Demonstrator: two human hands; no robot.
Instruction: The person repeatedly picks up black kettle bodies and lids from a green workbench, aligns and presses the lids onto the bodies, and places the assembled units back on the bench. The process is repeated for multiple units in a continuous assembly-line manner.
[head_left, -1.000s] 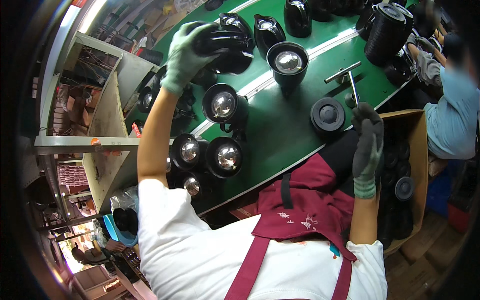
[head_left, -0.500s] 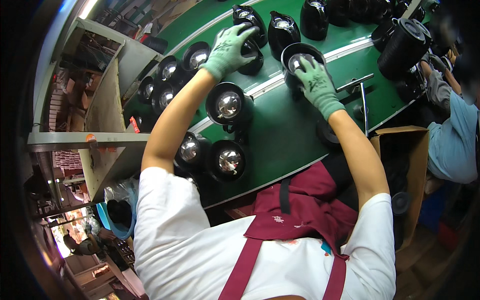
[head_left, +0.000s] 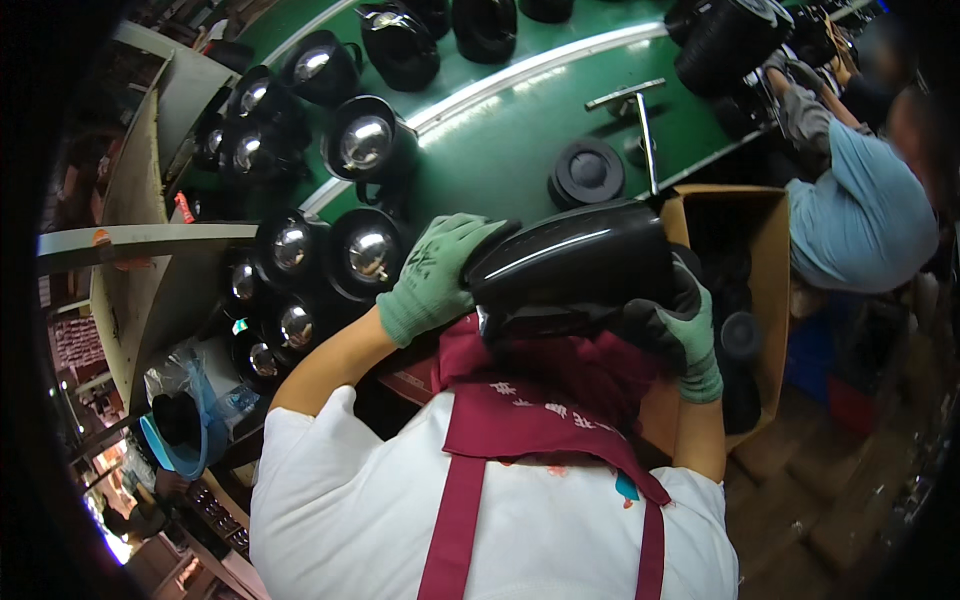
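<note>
A glossy black thermos jug lies on its side between my hands, just in front of my maroon apron. My left hand, in a green glove with dark fingertips, closes on its left end. At the other end my right hand, gloved alike, wraps round from below and the right; some of its fingers are hidden. Beyond the jug a round black lid-like disc rests on the green bench. To my left a black jug with a silvery round inside faces up among several similar ones.
A metal T-shaped fixture rises at the bench's right edge. Beside it stands an open cardboard box with black parts. A black ribbed stack is at the far right, near a person in a light blue shirt. A blue tub sits lower left.
Both hands have come back toward my body from jugs on the far bench. One jug is now held sideways between them. The view has shifted as well.
</note>
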